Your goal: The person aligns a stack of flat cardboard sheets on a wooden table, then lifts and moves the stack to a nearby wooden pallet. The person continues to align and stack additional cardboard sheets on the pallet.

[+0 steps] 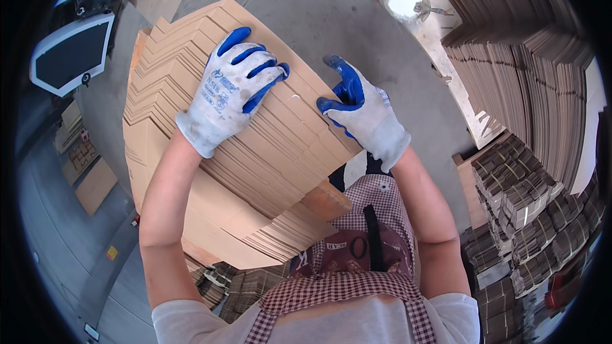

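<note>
A large pile of brown cardboard sheets (280,150), fanned in overlapping steps with notched ends at the left, lies in front of me. My left hand (233,86), in a white glove with blue coating, rests on top of the pile with its fingers spread. At the pile's right edge is my right hand (363,105), gloved the same way. Its thumb points at the top sheet's edge, and its forefinger stands apart from the thumb. Nothing shows between them. The other fingers of that hand are partly hidden.
A pale board (424,32) at the upper right carries a round tub of white paste (405,1) with a brush in it. Tall cardboard stacks (510,70) and tied bundles (519,185) line the right side. Grey machinery (73,51) stands at the left.
</note>
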The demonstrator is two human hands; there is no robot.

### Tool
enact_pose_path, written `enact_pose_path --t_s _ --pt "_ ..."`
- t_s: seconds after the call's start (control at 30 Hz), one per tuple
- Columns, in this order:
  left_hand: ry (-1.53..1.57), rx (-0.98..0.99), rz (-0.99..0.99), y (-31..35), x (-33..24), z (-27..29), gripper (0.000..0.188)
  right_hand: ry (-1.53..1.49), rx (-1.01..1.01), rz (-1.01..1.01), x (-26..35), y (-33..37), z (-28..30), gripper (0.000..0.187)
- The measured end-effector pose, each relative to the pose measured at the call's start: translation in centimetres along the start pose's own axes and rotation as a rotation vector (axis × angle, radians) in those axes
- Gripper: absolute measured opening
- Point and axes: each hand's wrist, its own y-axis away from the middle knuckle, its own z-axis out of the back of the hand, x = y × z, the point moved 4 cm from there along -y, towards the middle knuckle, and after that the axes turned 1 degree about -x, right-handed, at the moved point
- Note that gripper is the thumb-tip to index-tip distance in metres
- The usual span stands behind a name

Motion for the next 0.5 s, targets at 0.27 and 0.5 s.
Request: enact_pose_path --t_s 0.27,0.5 --pt "-0.015 -0.011 -0.012 0.79 0.00 -0.21 0.030 -0.013 -0.043 0.025 -0.62 0.29 -0.37 0.078" --pt "0.011 -0.010 -0.003 1.03 0.13 -0.34 0.032 0.018 -0.091 0.086 -0.69 0.40 -0.30 0.076"
